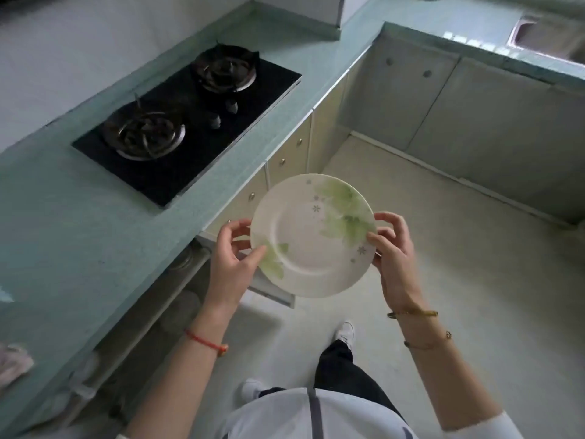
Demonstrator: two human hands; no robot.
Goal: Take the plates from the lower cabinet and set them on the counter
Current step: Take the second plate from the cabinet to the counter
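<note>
A white plate [311, 236] with green leaf prints is held level in the air, just off the front edge of the teal counter [72, 223]. My left hand [232, 264] pinches its left rim, thumb on top. My right hand [394, 251] grips the right rim the same way. Below the counter on the left, the lower cabinet [148, 315] stands open, with dim round shapes inside that I cannot make out clearly.
A black two-burner gas hob [186, 128] is set into the counter behind the plate. A pinkish cloth [14, 364] lies at the counter's near left. Closed cabinet doors [443, 99] line the far side, and a sink [550, 39] sits at top right. My feet stand on pale floor [459, 255].
</note>
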